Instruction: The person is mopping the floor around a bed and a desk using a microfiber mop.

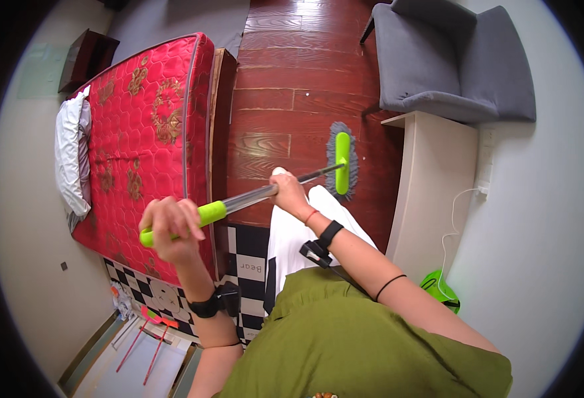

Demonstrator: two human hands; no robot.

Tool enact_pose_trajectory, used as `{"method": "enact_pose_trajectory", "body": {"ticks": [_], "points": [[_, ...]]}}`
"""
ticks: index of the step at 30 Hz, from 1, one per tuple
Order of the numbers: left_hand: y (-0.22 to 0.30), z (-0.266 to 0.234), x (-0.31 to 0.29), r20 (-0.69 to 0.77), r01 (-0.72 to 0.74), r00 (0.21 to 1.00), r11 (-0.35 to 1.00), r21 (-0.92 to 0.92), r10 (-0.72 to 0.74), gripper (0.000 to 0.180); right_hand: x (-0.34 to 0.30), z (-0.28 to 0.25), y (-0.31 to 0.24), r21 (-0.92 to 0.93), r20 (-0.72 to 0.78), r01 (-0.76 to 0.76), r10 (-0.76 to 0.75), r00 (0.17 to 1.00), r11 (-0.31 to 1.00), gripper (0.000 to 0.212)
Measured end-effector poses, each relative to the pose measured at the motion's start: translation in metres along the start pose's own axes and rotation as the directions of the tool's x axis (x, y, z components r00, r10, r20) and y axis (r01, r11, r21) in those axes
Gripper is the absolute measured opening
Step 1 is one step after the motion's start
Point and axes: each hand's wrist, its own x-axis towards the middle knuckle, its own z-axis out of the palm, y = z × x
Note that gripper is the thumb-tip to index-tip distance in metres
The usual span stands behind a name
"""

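A mop (342, 162) with a green head and a grey fringed pad lies flat on the dark red wood floor (265, 109). Its metal pole (252, 196) slants from the head toward the lower left and ends in a green grip. My left hand (171, 225) is closed round that green grip, near the edge of the bed. Farther down the pole, my right hand (289, 192) wraps the metal tube, above my white trousers. Both wrists carry black straps with small black boxes.
A red patterned mattress (139, 146) on a wooden bed frame stands at left, with a white pillow (73, 156). At right are a grey armchair (431, 66), a pale cabinet (434, 172), a white cable and a green bag (440, 289). A black-and-white checked mat (247, 265) lies near my legs.
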Motion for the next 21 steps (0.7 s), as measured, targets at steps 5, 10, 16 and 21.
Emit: {"method": "enact_pose_trajectory", "body": {"ticks": [5, 10, 16, 21], "points": [[-0.061, 0.031, -0.037, 0.019, 0.273, 0.962, 0.962, -0.011, -0.273, 0.028, -0.042, -0.038, 0.085, -0.157, -0.081, -0.050, 0.038, 0.996, 0.986, 0.005], [-0.109, 0.032, -0.086, 0.037, 0.462, 0.887, 0.884, -0.075, -0.461, 0.030, -0.080, -0.054, 0.159, -0.289, -0.057, -0.093, 0.080, 0.995, 0.953, 0.007], [-0.094, 0.016, -0.118, -0.040, 0.524, 0.851, 0.851, -0.016, -0.524, 0.031, -0.101, -0.045, 0.165, -0.375, 0.058, -0.128, 0.161, 0.985, 0.918, 0.009], [-0.027, -0.026, -0.109, -0.212, 0.302, 0.933, 0.953, 0.021, -0.291, 0.028, -0.076, 0.004, 0.089, -0.219, 0.127, 0.062, -0.034, 0.991, 0.974, 0.010]]}}
